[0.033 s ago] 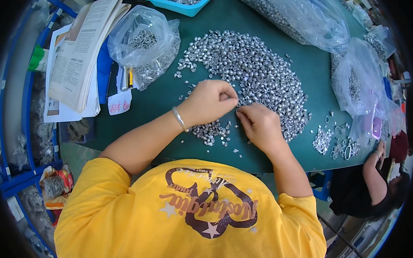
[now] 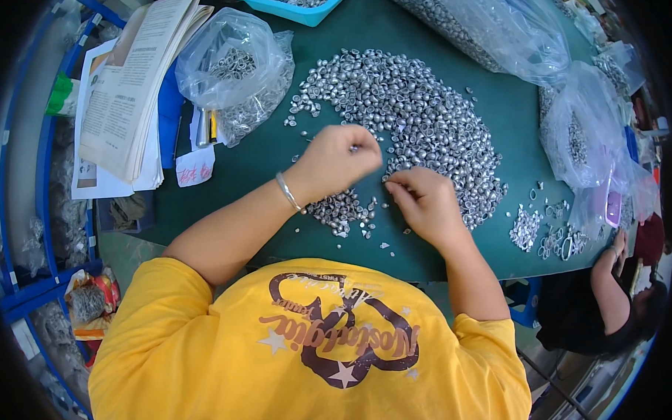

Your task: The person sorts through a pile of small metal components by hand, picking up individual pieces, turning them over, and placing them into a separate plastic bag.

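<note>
Slightly farther apart now, the left hand [image 2: 340, 162] has pulled up and away from the right hand [image 2: 428, 205]. Upper left, a paper booklet [image 2: 136, 98] leans beside a clear bag [image 2: 224, 69] of metal pieces. At centre, the left hand is curled and blurred; whether it grips anything cannot be told. Below it lies a small pile [image 2: 340, 212]. A large heap [image 2: 421, 114] of silver domed pieces fills upper centre. Beside its lower edge, the right hand pinches thumb to forefinger, contents hidden.
</note>
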A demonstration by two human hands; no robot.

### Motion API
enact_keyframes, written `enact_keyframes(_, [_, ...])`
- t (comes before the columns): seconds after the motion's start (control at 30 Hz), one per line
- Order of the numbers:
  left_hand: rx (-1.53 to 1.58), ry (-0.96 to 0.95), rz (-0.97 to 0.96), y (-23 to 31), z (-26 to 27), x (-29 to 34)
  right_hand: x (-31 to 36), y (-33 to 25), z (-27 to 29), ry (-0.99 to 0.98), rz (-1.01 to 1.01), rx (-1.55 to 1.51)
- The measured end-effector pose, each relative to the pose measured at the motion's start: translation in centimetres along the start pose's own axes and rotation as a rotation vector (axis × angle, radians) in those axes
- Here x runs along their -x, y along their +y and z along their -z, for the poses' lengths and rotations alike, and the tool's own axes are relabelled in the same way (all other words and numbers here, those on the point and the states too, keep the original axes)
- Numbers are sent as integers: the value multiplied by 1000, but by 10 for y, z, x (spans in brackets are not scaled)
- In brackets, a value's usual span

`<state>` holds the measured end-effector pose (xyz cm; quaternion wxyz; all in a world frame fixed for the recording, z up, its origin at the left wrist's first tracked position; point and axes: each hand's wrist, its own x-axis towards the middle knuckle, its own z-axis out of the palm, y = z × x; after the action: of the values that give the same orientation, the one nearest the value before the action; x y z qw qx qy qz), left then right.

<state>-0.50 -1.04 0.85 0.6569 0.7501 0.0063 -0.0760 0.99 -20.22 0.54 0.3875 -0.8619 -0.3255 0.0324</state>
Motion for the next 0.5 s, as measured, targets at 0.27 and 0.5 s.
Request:
enact_keyframes(0.27, [-469, -60, -283, -4, -4, 0, -5, 4, 11, 32, -87, -79])
enact_keyframes(0.5, [-771, -49, -454, -13, -11, 7, -6, -4, -2, 9, 156, 315])
